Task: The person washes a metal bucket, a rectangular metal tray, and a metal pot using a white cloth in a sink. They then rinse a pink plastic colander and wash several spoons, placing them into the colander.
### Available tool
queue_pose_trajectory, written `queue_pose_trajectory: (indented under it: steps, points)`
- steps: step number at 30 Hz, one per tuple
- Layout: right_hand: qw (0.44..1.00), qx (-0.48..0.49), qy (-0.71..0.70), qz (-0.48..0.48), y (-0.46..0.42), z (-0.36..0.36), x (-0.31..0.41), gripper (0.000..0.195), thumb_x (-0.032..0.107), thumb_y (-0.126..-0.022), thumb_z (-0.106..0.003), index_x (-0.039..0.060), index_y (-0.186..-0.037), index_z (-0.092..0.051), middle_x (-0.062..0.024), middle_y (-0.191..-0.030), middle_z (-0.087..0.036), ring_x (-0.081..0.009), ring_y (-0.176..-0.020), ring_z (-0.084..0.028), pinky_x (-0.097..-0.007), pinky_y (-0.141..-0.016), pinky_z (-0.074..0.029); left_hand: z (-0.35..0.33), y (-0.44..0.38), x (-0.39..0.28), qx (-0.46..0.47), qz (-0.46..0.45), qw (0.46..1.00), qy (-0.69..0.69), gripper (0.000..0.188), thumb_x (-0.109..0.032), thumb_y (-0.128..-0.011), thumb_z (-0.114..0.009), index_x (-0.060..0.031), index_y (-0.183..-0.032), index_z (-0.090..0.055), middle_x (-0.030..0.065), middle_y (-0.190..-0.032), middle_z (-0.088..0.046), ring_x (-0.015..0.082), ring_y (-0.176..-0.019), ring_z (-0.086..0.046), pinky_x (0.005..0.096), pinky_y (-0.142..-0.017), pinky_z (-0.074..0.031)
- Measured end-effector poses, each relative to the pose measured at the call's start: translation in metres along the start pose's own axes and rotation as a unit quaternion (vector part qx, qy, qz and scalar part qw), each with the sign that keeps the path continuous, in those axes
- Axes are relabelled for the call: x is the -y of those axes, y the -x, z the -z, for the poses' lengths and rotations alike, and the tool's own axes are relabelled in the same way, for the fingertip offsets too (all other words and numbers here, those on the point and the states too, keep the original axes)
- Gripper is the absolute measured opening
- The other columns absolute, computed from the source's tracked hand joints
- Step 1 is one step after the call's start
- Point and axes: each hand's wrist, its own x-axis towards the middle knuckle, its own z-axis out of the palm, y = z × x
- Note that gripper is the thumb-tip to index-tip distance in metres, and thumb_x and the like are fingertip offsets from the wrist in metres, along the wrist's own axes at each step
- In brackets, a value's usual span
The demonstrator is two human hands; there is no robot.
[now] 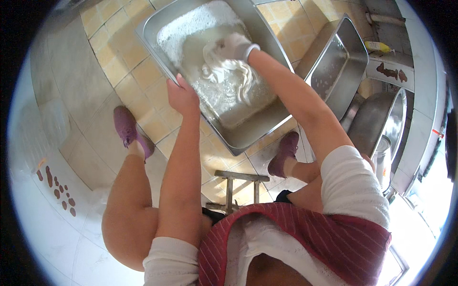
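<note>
A deep rectangular stainless steel pan [247, 143] stands on the tiled floor, holding cloudy water with white foam [200, 18] at its far end. My left hand [183, 95] grips the pan's left rim, thumb up. Inside the pan is my right hand [232, 46], in a pale glove with a light cuff; its fingers are blurred and partly hidden in the water. Whether they are closed on something cannot be told. Beside and below it, whitish strands or cloth-like material [243, 80] swirl in the water.
A second rectangular steel pan [327, 68] leans at the right, near a round steel basin [372, 121] and a metal can [382, 161]. A yellow bottle [378, 47] lies on a ledge. A small wooden stool [241, 176] shows between my legs.
</note>
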Motion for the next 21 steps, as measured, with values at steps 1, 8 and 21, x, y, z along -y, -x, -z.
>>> queue_pose_trajectory:
  steps: [1,8,21]
  points:
    - [0.996,-0.048,-0.070,0.040,0.007,0.016,0.010,0.047,0.046,-0.084,-0.054,0.0068,-0.104,-0.070,-0.0183,-0.102,-0.068,-0.0364,-0.095,-0.065,-0.0404,-0.087,-0.050,0.002,0.001,0.003,-0.006,-0.001,1.000,-0.006,0.033,-0.034,-0.095,-0.046,-0.0022,-0.087,-0.052,0.0212,-0.078,-0.061,0.0430,-0.072,-0.059,0.0505,-0.064,-0.045]
    - [0.979,-0.141,-0.097,0.111,0.074,0.081,0.059,0.043,0.049,-0.086,-0.053,0.0115,-0.095,-0.073,-0.0196,-0.086,-0.069,-0.0353,-0.085,-0.067,-0.0429,-0.080,-0.051,0.001,0.001,-0.006,-0.144,-0.107,0.984,-0.015,0.028,-0.012,-0.085,-0.058,-0.0021,-0.111,-0.056,0.0178,-0.107,-0.058,0.0372,-0.101,-0.055,0.0438,-0.084,-0.045]
    - [0.486,-0.023,-0.808,-0.333,0.080,-0.104,-0.046,0.070,0.065,-0.091,-0.038,0.0152,-0.140,-0.036,-0.0085,-0.141,-0.045,-0.0368,-0.123,-0.046,-0.0634,-0.098,-0.034,-0.115,-0.026,0.001,0.183,-0.121,0.969,-0.112,0.062,-0.026,-0.079,-0.073,-0.0102,-0.131,-0.045,0.0184,-0.127,-0.054,0.0369,-0.123,-0.045,0.0460,-0.107,-0.031]
